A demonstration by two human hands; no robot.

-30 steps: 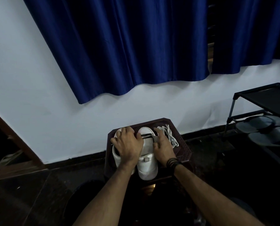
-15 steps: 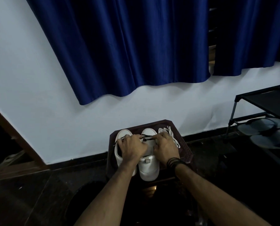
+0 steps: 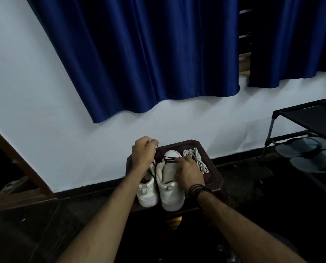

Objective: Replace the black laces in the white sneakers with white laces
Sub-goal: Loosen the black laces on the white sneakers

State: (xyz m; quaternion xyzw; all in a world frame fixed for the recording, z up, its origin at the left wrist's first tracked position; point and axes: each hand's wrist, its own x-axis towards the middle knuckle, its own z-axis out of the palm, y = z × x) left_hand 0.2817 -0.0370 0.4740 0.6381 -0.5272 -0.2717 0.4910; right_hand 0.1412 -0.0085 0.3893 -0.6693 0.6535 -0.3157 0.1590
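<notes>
Two white sneakers stand side by side on a dark brown stool, heels towards me. My left hand is raised above the left sneaker and pinches a black lace that runs taut down to the toe end of the right sneaker. My right hand rests on the right sneaker's right side, its fingers curled at the lace rows. A bundle of white laces lies on the stool just right of that hand. The left sneaker's front is hidden by my left arm.
The stool stands close to a white wall under blue curtains. A black shoe rack with grey sandals stands at the right. A brown door frame is at the left. The floor is dark.
My left hand has lifted away from the sneakers, up and to the left, drawing the black lace out with it. My right hand stayed on the right sneaker.
</notes>
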